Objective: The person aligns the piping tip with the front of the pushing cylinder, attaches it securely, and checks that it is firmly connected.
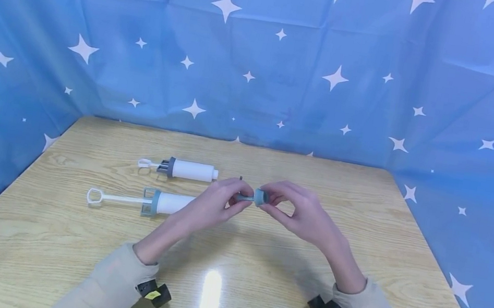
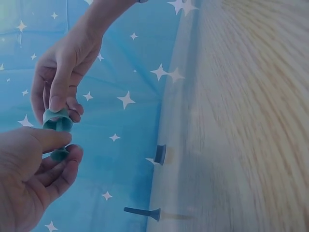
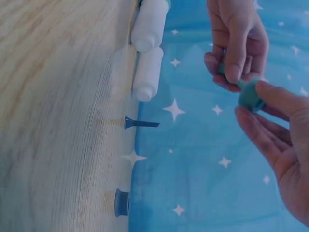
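In the head view, both hands meet above the middle of the table. My left hand [image 1: 217, 200] pinches a thin teal stem piece [image 1: 246, 198] between thumb and fingers. My right hand [image 1: 302, 212] pinches a small teal cup-shaped piece [image 1: 262, 197] by its rim. The stem reaches the cup; whether the two are joined I cannot tell. The left wrist view shows the open end of the teal cup [image 2: 58, 117] and, below the left thumb, the stem's wider teal end [image 2: 59, 154]. Fingers hide part of both pieces.
Left of the hands lie two white syringe-like tubes with loop-handled plungers: a grey-collared one [image 1: 192, 170] behind, a teal-collared one [image 1: 173, 204] in front, partly covered by the left arm. A dark blue stem piece [image 3: 140, 123] and spool-shaped piece [image 3: 122, 203] stand on the table [image 1: 51, 232].
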Demonstrator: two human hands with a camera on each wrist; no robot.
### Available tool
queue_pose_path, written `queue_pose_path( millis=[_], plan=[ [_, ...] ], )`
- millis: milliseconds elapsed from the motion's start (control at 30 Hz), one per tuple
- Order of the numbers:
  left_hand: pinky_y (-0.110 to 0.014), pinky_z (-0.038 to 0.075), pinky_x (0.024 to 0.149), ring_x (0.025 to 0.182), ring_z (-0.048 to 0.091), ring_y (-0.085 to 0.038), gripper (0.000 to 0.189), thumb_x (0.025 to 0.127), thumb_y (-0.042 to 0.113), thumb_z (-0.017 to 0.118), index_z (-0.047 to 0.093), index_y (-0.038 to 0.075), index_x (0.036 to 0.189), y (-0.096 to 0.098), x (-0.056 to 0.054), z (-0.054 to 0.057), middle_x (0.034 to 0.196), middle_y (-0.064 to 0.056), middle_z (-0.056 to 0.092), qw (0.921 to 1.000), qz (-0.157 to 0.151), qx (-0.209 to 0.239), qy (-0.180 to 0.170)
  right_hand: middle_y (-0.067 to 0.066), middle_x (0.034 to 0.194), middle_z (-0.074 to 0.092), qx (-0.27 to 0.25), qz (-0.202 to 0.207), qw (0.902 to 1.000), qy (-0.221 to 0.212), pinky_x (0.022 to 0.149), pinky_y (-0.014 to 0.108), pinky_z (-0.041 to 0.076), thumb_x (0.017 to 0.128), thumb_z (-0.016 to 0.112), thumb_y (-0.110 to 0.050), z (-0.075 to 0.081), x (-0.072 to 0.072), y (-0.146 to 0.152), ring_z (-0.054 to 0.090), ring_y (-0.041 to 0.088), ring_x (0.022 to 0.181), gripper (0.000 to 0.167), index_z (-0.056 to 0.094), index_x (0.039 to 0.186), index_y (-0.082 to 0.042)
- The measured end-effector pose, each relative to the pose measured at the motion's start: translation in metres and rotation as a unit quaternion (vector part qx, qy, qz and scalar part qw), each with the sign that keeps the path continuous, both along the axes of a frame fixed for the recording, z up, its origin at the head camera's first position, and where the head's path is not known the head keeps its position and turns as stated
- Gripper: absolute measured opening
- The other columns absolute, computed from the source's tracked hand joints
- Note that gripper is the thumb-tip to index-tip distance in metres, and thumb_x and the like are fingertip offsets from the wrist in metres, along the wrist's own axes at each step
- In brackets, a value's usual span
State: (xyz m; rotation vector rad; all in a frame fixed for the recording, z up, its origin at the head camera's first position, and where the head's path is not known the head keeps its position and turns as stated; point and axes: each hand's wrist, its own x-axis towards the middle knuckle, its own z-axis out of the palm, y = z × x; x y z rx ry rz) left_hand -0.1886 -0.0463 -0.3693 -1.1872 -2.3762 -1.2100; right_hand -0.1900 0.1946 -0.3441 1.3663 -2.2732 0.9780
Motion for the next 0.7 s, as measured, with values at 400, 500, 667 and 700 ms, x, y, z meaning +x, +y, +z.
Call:
queue_pose_path(
  millis=[400, 500, 667, 700],
  plan=[
    [-0.021, 0.054, 0.069, 0.077, 0.061, -0.005, 0.019, 0.094, 0.002, 0.070, 0.059, 0.005, 0.108, 0.0009, 0.0043, 0.0072, 0.095, -0.002, 0.065, 0.9991, -0.019, 0.025, -0.028, 0.002, 0.107, 0.072, -0.006, -0.002, 1.0000, -0.004, 0.074, 0.026, 0.059, 0.084, 0.080, 0.000, -0.0010, 0.0027, -0.0027, 0.070, 0.011, 0.086, 0.037, 0.069, 0.120, -0.004],
    [-0.023, 0.055, 0.072, 0.078, 0.063, -0.006, 0.020, 0.093, 0.001, 0.071, 0.058, 0.006, 0.107, 0.0004, 0.0050, 0.0080, 0.094, -0.001, 0.065, 0.9990, -0.023, 0.027, -0.029, 0.002, 0.108, 0.072, -0.006, -0.006, 0.9999, -0.008, 0.074, 0.027, 0.059, 0.085, 0.079, -0.001, -0.0009, 0.0025, -0.0022, 0.070, 0.011, 0.087, 0.037, 0.069, 0.120, -0.005],
    [-0.024, 0.057, 0.078, 0.085, 0.068, -0.009, 0.022, 0.091, 0.000, 0.072, 0.060, 0.005, 0.109, -0.0011, 0.0053, 0.0100, 0.097, -0.004, 0.067, 0.9981, -0.034, 0.029, -0.042, 0.004, 0.110, 0.072, -0.014, -0.007, 0.9998, -0.009, 0.074, 0.025, 0.058, 0.084, 0.079, 0.001, -0.0007, 0.0023, -0.0021, 0.071, 0.012, 0.087, 0.039, 0.069, 0.121, -0.004],
    [-0.024, 0.057, 0.080, 0.086, 0.069, -0.010, 0.023, 0.091, -0.001, 0.072, 0.060, 0.004, 0.109, -0.0015, 0.0051, 0.0100, 0.098, -0.004, 0.068, 0.9978, -0.037, 0.031, -0.046, 0.004, 0.110, 0.072, -0.015, -0.008, 0.9998, -0.008, 0.075, 0.024, 0.058, 0.084, 0.079, 0.002, -0.0008, 0.0023, -0.0020, 0.071, 0.012, 0.086, 0.039, 0.068, 0.121, -0.004]
  ],
)
